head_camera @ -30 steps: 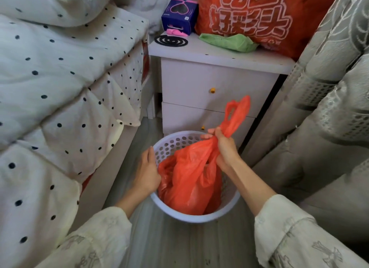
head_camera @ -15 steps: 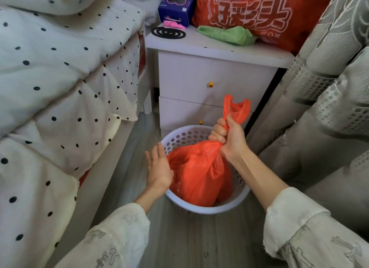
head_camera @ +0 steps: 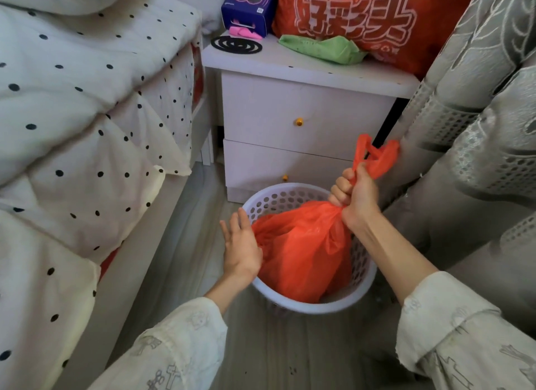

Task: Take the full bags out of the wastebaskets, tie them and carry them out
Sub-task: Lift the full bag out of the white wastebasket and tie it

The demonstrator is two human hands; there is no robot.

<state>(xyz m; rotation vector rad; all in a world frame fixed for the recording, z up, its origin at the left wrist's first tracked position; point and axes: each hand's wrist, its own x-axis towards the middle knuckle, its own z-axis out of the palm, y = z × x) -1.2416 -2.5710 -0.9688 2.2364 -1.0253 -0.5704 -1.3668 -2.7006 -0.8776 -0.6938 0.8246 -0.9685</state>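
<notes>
Lifting step under way, by my reading: bag gathered, not yet tied, still inside basket. Polka-dot quilt (head_camera: 81, 105) soft, puffy, far left. Left hand (head_camera: 240, 249) flat, fingers straight, against left side of orange bag (head_camera: 301, 253); thin, crinkly, glossy plastic, bulging. White wastebasket (head_camera: 316, 305) round, perforated hard plastic, on floor before nightstand (head_camera: 304, 105). Right hand (head_camera: 355, 196) fisted round twisted neck, handles sprouting above. Next: pull bag clear, knot handles.

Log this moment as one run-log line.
right hand: grips bag neck | orange bag: in wastebasket | left hand: open at rim
</notes>
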